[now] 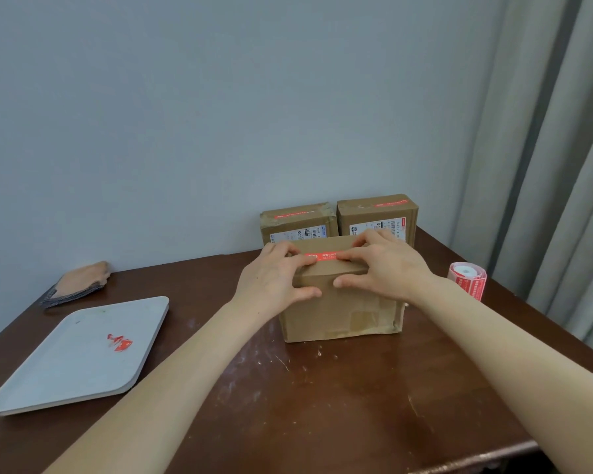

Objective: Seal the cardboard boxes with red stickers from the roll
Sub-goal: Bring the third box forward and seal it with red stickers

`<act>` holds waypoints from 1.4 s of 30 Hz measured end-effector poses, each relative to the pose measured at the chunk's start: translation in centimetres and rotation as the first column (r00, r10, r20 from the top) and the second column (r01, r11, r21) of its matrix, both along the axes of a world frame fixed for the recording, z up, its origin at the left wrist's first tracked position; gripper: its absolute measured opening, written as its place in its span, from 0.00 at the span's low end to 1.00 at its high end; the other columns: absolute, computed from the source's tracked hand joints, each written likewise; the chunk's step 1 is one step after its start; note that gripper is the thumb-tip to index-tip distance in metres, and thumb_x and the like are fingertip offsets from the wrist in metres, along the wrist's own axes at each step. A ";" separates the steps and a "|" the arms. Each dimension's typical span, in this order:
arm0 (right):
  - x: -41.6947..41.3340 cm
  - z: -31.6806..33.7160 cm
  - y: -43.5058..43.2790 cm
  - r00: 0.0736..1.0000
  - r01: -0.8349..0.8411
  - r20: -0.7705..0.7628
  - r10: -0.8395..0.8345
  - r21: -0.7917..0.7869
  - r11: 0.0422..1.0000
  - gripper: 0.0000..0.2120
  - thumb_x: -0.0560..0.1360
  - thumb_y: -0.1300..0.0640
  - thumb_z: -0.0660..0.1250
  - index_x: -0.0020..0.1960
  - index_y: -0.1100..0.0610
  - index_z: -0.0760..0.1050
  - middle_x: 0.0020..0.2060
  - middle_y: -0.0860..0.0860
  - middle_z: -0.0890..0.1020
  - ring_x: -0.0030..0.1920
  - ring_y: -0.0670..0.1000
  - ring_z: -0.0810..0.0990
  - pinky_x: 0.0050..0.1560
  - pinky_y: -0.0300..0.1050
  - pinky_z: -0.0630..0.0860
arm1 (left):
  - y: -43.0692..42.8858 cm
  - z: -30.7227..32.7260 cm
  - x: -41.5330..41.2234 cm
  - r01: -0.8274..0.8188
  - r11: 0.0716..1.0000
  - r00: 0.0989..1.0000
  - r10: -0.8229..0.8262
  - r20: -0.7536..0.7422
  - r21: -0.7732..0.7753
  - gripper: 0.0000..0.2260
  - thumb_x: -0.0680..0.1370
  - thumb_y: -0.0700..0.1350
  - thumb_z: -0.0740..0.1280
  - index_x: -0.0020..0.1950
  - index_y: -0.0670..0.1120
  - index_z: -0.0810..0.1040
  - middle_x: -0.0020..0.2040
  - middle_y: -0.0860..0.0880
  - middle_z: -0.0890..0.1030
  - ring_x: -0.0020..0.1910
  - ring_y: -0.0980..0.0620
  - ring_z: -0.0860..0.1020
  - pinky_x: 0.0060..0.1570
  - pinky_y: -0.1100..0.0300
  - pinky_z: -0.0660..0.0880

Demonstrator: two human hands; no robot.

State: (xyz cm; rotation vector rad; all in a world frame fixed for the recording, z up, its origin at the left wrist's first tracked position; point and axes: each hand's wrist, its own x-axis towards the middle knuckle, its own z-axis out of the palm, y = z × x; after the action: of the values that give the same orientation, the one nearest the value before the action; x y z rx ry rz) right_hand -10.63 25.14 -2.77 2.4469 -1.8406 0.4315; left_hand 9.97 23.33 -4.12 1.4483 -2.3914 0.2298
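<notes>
A brown cardboard box [343, 313] stands in the middle of the table. A red sticker [324, 256] lies across its top seam. My left hand [274, 280] grips the box's top left edge, fingers on the sticker's left end, thumb on the front face. My right hand [386, 265] presses the sticker's right end, thumb against the front. Two more boxes stand behind by the wall, the left one [297, 222] and the right one [379, 213], each with a red sticker on top. The sticker roll [468, 278] stands to the right of my right wrist.
A white tray [48, 378] with red sticker scraps [120, 342] lies on the left of the brown table [322, 405]. A folded cloth [77, 283] sits behind the tray near the wall. Grey curtains [562, 165] hang at the right.
</notes>
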 end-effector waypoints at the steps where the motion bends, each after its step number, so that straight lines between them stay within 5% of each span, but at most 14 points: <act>1: 0.0 0.1 -0.1 1.000 0.003 0.004 -0.003 0.008 1.000 0.29 0.71 0.30 0.61 0.69 0.40 0.69 0.62 0.46 0.70 0.66 0.49 0.64 0.63 0.47 0.67 | 0.0 0.0 0.0 0.005 1.000 1.000 -0.005 0.003 -0.005 0.28 0.71 0.65 0.66 0.69 0.59 0.69 0.63 0.56 0.69 0.63 0.55 0.66 0.54 0.60 0.70; 15: -0.2 0.5 0.2 0.997 0.074 0.019 -0.075 0.017 0.997 0.32 0.67 0.29 0.65 0.66 0.45 0.73 0.60 0.45 0.72 0.61 0.49 0.69 0.55 0.46 0.71 | 0.5 0.9 -0.1 -0.021 0.999 0.998 0.023 0.055 -0.042 0.27 0.71 0.66 0.65 0.67 0.56 0.71 0.62 0.57 0.71 0.59 0.56 0.71 0.48 0.61 0.71; 22: -0.4 0.4 0.4 0.998 0.060 0.020 -0.060 0.007 0.998 0.33 0.68 0.31 0.65 0.68 0.44 0.69 0.59 0.47 0.72 0.61 0.50 0.70 0.54 0.46 0.71 | 0.9 0.4 0.9 -0.003 1.000 0.996 0.005 -0.085 0.017 0.26 0.71 0.61 0.68 0.66 0.54 0.69 0.63 0.59 0.71 0.62 0.58 0.71 0.50 0.64 0.68; 28: -0.1 0.5 0.4 0.998 0.064 -0.015 -0.063 0.015 0.998 0.31 0.67 0.29 0.64 0.67 0.41 0.70 0.61 0.47 0.71 0.62 0.50 0.69 0.55 0.46 0.71 | 0.7 0.6 0.3 0.002 1.000 1.000 -0.002 0.000 0.017 0.26 0.72 0.63 0.67 0.68 0.59 0.69 0.63 0.56 0.69 0.62 0.56 0.68 0.50 0.61 0.70; 42: -0.2 0.5 0.4 0.997 0.077 0.025 -0.078 0.031 0.997 0.32 0.66 0.31 0.67 0.66 0.45 0.72 0.60 0.46 0.72 0.61 0.49 0.69 0.55 0.45 0.71 | 0.5 0.7 0.3 -0.006 0.999 0.999 0.008 0.036 -0.052 0.26 0.72 0.63 0.66 0.66 0.53 0.71 0.63 0.56 0.71 0.62 0.56 0.69 0.52 0.61 0.71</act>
State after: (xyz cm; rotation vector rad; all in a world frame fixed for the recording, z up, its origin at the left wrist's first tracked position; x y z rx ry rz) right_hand -10.85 25.50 -2.25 2.3900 -1.9594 0.4368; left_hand 10.24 23.84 -3.44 1.4409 -2.3909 0.3199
